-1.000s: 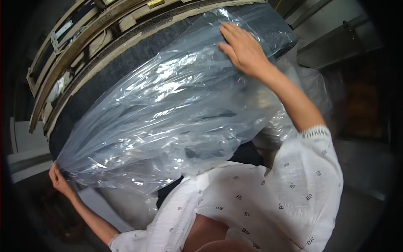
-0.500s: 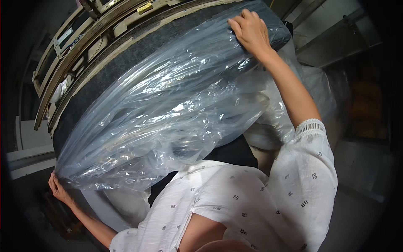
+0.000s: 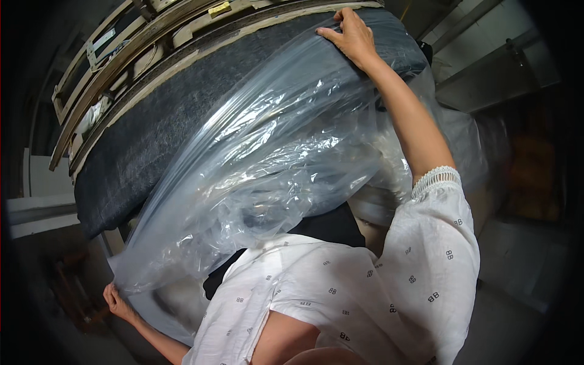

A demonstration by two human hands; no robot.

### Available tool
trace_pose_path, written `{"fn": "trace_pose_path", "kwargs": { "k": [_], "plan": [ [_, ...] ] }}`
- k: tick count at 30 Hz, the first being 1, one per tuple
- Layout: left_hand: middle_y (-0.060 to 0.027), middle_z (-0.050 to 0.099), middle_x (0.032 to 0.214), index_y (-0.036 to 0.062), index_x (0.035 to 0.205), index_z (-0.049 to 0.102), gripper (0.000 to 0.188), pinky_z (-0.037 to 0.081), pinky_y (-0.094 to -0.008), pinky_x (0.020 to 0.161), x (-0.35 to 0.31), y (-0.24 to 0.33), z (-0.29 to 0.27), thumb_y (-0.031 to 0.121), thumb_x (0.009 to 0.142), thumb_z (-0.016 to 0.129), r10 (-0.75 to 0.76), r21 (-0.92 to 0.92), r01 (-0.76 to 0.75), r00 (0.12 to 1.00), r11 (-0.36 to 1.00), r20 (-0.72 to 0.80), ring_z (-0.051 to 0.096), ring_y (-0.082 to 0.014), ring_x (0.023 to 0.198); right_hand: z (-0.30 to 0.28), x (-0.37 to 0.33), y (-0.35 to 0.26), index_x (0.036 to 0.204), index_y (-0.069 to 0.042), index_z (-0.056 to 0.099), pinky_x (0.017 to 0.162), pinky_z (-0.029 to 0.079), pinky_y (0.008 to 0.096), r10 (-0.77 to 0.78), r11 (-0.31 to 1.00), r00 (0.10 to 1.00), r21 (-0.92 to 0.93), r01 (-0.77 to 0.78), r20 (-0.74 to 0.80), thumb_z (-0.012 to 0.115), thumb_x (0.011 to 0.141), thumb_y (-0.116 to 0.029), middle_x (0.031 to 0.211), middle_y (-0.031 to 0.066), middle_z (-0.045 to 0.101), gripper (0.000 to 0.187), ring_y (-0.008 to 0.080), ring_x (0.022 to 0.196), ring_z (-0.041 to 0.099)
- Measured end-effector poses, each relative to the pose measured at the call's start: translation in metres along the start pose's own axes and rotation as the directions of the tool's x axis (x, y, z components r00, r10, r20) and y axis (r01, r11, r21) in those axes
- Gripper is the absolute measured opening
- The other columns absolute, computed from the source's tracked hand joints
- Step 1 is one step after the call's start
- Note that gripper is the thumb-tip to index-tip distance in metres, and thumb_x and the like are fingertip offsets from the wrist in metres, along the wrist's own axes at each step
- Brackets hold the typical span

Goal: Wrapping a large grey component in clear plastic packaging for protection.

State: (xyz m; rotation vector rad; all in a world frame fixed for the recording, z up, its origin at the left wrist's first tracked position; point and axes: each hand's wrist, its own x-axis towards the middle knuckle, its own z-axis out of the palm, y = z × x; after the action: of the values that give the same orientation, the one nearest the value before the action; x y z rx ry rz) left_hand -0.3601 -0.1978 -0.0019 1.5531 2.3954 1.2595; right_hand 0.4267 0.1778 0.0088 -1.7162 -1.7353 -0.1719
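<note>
A wide, clear plastic sheet [image 3: 267, 140] stretches diagonally in creased, shiny folds between my two hands. My left hand [image 3: 118, 301], low at the left, is closed on the sheet's near-left end, away from the dark surface. At the far right, my right hand [image 3: 354, 39] grips the sheet's far edge over the dark surface; its thumb sticks out to the left and its other fingers curl, partly hidden. Beneath the sheet lies a long, dark padded surface [image 3: 146, 115], bare along its far-left part. Loose folds of plastic bunch against my body.
A wooden frame [image 3: 112, 82] with slats runs along the surface's far side, with a small yellow piece [image 3: 219, 9] on it. More crumpled clear plastic [image 3: 465, 137] hangs at the right. A metal panel [image 3: 499, 70] stands beyond, and a brown object [image 3: 532, 176] sits in shadow.
My left hand has moved rightward and nearer to me, drawing the sheet off the left part of the dark surface. My right hand has shifted slightly left and away from me.
</note>
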Motion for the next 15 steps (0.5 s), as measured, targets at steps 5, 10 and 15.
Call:
{"fn": "trace_pose_path", "kwargs": {
  "k": [5,10,15],
  "plan": [
    [-0.0007,0.057,0.094,-0.0018,0.092,0.062,0.016,0.045,-0.0239,0.077,-0.02,-0.003,0.01,0.014,0.088,0.059,-0.127,-0.095,0.133,0.989,0.987,0.07,0.052,-0.0102,0.084,-0.006,-0.004,-0.029,0.1,-0.011,0.058,0.081,0.039,0.0428,0.01,0.993,1.0,0.121,-0.01,-0.001,0.061,0.081,-0.026,0.098,0.0121,0.054,0.025,0.0292,0.101,0.05],
    [0.0022,0.056,0.095,0.0056,0.105,0.058,0.024,0.043,-0.0247,0.076,0.02,-0.022,0.036,0.024,0.091,0.054,-0.33,-0.315,0.358,0.934,0.879,0.141,0.051,-0.0087,0.085,0.009,0.014,0.002,0.086,-0.011,0.061,0.076,0.037,0.04,-0.474,0.781,0.835,0.303,0.545,-0.28,0.063,0.078,-0.026,0.087,0.0096,0.052,0.018,0.0284,0.091,0.05],
    [-0.0047,0.055,0.116,0.0058,0.125,0.049,0.042,0.04,-0.028,0.087,0.11,0.016,0.054,0.031,0.092,0.051,-0.426,-0.516,0.252,0.869,0.819,-0.251,0.052,-0.0155,0.101,-0.013,0.053,-0.017,0.09,0.0,0.054,0.075,0.041,0.0376,-0.227,0.903,0.947,0.314,0.292,-0.228,0.042,0.091,-0.019,0.087,0.0171,0.056,0.022,0.0335,0.084,0.052]
  ]
}}
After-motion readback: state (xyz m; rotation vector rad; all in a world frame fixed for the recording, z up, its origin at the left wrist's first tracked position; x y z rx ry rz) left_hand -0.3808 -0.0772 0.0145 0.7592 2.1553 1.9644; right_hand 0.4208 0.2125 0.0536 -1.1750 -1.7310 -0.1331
